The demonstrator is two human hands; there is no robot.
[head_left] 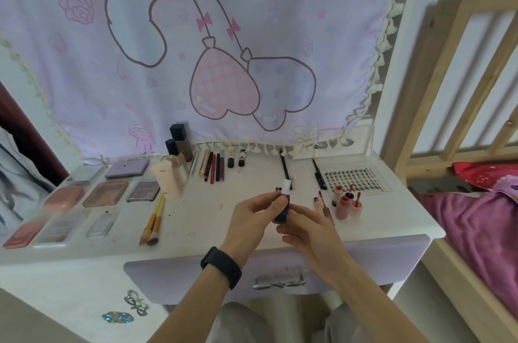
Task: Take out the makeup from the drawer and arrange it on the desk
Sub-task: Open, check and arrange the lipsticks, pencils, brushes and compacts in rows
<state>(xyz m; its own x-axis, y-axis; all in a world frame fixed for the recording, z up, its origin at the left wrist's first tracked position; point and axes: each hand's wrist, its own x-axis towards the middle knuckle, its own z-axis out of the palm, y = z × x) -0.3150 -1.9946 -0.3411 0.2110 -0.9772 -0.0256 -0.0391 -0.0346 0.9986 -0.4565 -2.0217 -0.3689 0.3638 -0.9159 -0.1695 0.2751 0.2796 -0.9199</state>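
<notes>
The person holds a small dark bottle with a white cap upright in the air, above the middle of the surface and a little back from its front edge. The left hand, with a black band at the wrist, pinches the bottle's body between thumb and curled fingers. The right hand closes around its lower end from underneath, fingers loosely bent. Both hands are on the one bottle, so neither is free. Holding it upright with two hands looks like a pause to turn or check it before choosing a spot.

The layout already sorts things by kind, which suggests where it belongs. Flat palettes lie in rows toward the left edge, with two brushes beside them. Pencils lie side by side at the back edge, next to tall foundation bottles. A lash tray sits toward the back right corner, and a cluster of pink lip glosses stands just in front of it. The bottle hovers just left of that cluster, probably its destination. The lilac drawer is below the front edge, and its inside is not visible.
</notes>
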